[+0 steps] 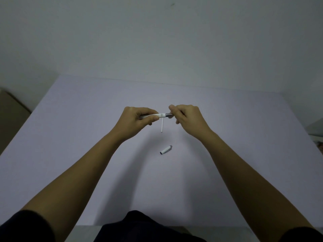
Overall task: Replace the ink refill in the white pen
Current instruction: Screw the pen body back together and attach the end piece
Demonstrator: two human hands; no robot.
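While pinched at both ends above the table (70, 154), white pen (161, 115) held level: left hand (134, 119) closed round the barrel, right hand (185, 116) closed on the grey tip section. Light, stiff, slick; best gripped near the joint. Thin refill (162, 125) just below the grip, cap (166, 150) nearer the body. Hidden under fingers: joint, threads; unclear whether refill hangs or lies flat.

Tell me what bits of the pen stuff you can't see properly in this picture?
- Head view: the pen barrel's left part is hidden inside the left hand.
- Its tip end is covered by the right hand's fingers; whether they grip a separate piece is unclear.
- The print on the barrel is too small to read.
- The thin white refill is too small to tell whether it holds ink.
- The cap's clip is unclear.
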